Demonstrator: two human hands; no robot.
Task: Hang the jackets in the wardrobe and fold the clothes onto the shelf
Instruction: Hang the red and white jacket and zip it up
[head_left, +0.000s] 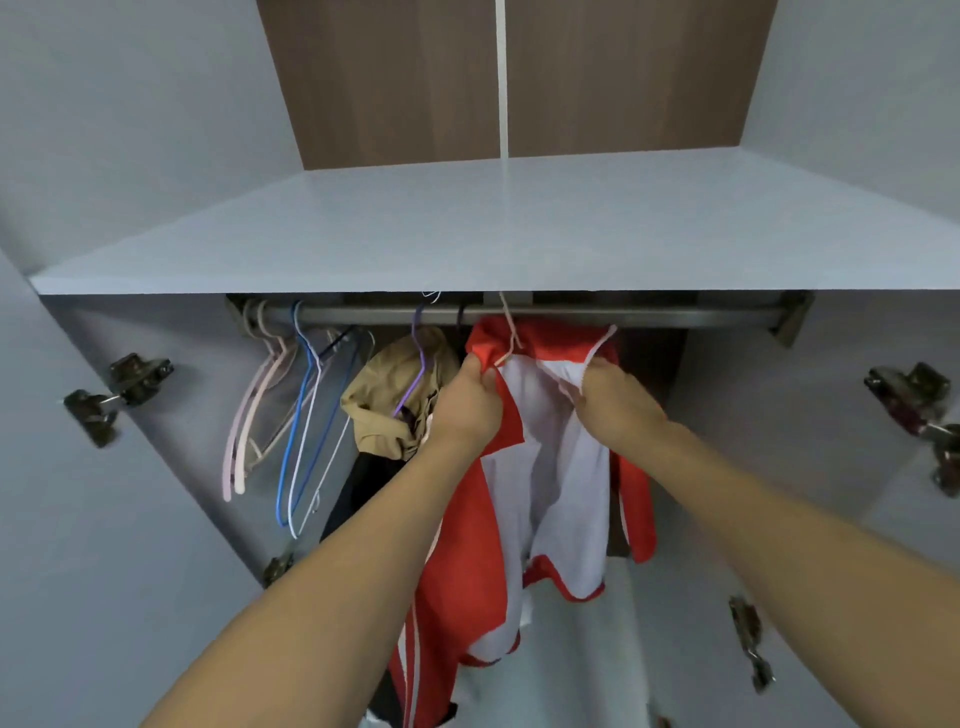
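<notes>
Both hands, left hand (467, 400) and right hand (613, 400), pinch my red-and-white jacket (550, 467) at its collar, hanging at 12 o'clock under the rail (649, 315); hanging step, next I settle its shoulders.

A pale grey shelf (519, 228) spans the wardrobe from side to side. Behind it stand brown wood-grain back panels (389, 78) with a white seam (501, 78) between them. Grey side walls (130, 104) flank them. Under the shelf's front edge runs a metal rail (675, 315). Dark metal hinges (117, 395) sit on both open doors.
</notes>
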